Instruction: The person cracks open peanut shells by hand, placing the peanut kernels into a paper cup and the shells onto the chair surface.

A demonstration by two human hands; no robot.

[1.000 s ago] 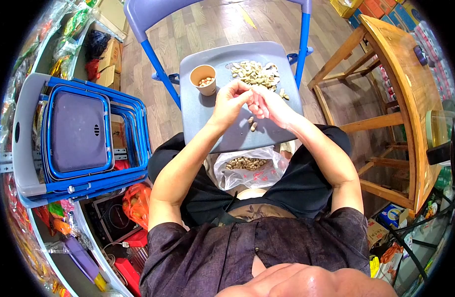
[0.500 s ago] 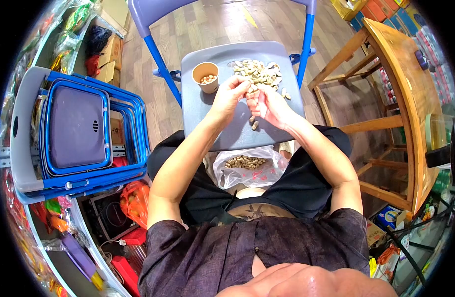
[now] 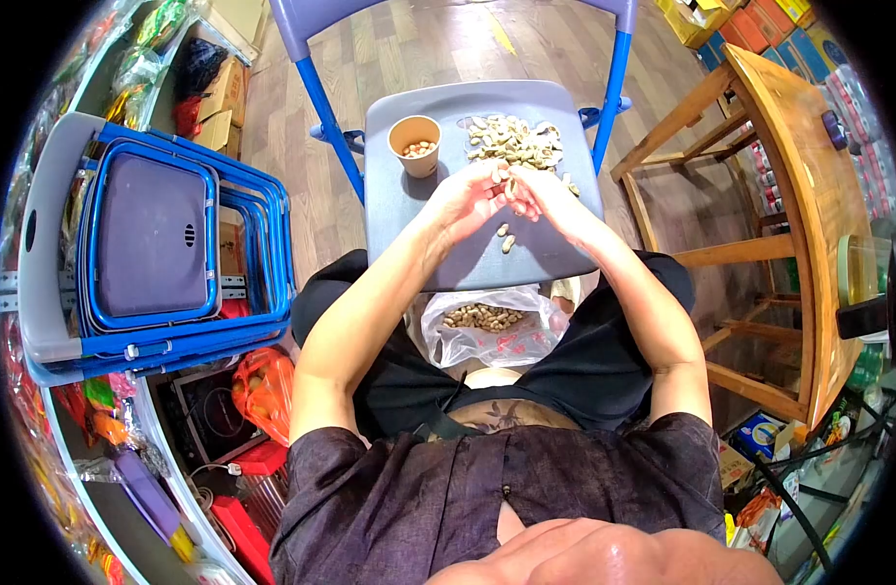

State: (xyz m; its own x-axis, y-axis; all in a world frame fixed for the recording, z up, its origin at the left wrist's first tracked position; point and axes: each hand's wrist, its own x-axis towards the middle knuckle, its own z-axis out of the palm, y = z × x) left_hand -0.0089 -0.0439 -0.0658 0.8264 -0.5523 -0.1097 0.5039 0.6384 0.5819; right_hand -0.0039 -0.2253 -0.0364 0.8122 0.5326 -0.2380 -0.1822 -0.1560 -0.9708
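Left hand (image 3: 463,202) and right hand (image 3: 552,200) pinching a peanut (image 3: 509,187) together, cup (image 3: 414,129) sitting ahead and leftward, nearer the left!

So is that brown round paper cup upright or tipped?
Upright: the cup stands mouth up on the grey plastic seat, shelled brown peanuts inside.

A: Over on the left, folded chairs (image 3: 155,234) stand stacked together, blue frames and all!

B: And nearer us, an orange bag (image 3: 263,392), bulging, just beside a black cooktop (image 3: 206,414)!

A: Swing right: there's a wooden table (image 3: 809,161) on open legs.

B: Behind it, coloured boxes (image 3: 760,34) pile up in the far corner.

A: And plank floor (image 3: 419,44) runs between, shining at the top!
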